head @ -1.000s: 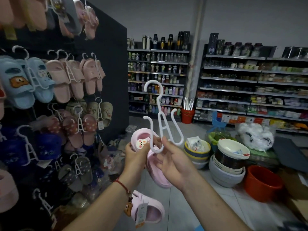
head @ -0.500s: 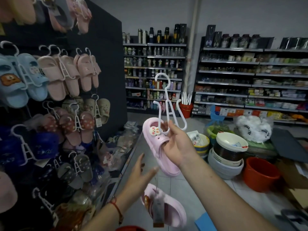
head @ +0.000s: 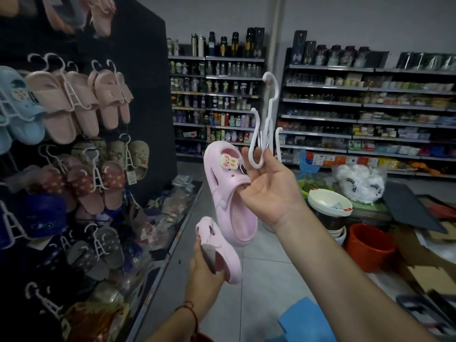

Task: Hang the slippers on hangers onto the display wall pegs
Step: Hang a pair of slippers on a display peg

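holding a white hanger (head: pixel 265 129) and a pink clog (head: pixel 229 193) together, the right hand (head: pixel 269 191) is raised in the middle of the view, palm toward the camera. its fingers curl into the clog's opening and pinch the hanger's lower loop, so the hanger stands upright above the hand with its top hook up by the far shelves (head: pixel 370 114). the clog hangs toe-up just left of the hand, a bunny charm (head: pixel 228 162) on its front, heel pointing down.

lower and left, the left hand (head: pixel 204 262) grips a second pink clog (head: pixel 219 253) from below, fingers wrapped around its side. a grey tag (head: pixel 208 255) dangles across it. the two clogs are close, the upper one's heel just above the lower one's toe; whether they touch is not clear. a red cord (head: pixel 191 309) circles the left wrist.

neither clog is on the hanger's arms, and the hanger is well apart from the display wall (head: pixel 138 70) at left. that dark wall carries rows of slippers on white hangers: blue pair (head: pixel 17 107), beige pairs (head: pixel 81 104), dotted maroon pairs (head: pixel 98 178), darker ones lower down.

at right on the floor stand an orange bucket (head: pixel 370 248), stacked bowls (head: pixel 329 206) and a white bagged bundle (head: pixel 357 178).
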A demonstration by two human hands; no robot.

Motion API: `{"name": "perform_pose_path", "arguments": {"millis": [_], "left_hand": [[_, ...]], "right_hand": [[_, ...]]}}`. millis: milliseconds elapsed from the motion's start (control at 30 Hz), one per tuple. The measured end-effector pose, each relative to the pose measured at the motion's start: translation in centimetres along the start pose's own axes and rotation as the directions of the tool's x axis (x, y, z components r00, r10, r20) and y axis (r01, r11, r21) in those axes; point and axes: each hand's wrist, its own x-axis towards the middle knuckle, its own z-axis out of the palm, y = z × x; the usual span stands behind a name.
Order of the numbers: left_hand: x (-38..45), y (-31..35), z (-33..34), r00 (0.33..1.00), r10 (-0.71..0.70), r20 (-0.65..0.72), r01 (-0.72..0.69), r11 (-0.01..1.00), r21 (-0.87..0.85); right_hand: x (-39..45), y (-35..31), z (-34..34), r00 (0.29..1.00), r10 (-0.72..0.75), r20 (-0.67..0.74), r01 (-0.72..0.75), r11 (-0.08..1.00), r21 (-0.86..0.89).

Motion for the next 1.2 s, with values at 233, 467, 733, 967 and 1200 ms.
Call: {"name": "perform_pose_path", "arguments": {"millis": [233,467,733,967,1200], "left_hand": [[0.9,2.7,0.1,0.999,-0.050,0.001,0.050,0.998,0.047],[0.8,2.3,0.4,0.988,-0.155,-0.001,0.154,0.983,0.094],[1.6,3.9,-1.0,0.981,-0.097,-0.166,0.091,0.995,-0.042],[2.6,7.0,-2.9,0.965,-0.059,-0.256,-0.007,0.969,-0.249],[3.1,9.9,-4.0,0.939,0.076,-0.337,-0.139,0.976,-0.167]], "right_hand": [[-1.0,-2.3,-0.9,0.997,-0.072,0.018,0.071,0.995,0.068],[-1.5,-3.2,-3.1,0.989,-0.145,-0.032,0.147,0.985,0.087],[-1.0,-2.1,-6.3,0.985,-0.114,-0.128,0.094,0.984,-0.150],[-0.6,2.1,-9.6,0.947,-0.188,-0.262,0.052,0.891,-0.450],[-0.9,5.0,-10.7,0.935,-0.241,-0.261,-0.001,0.733,-0.681]]}}
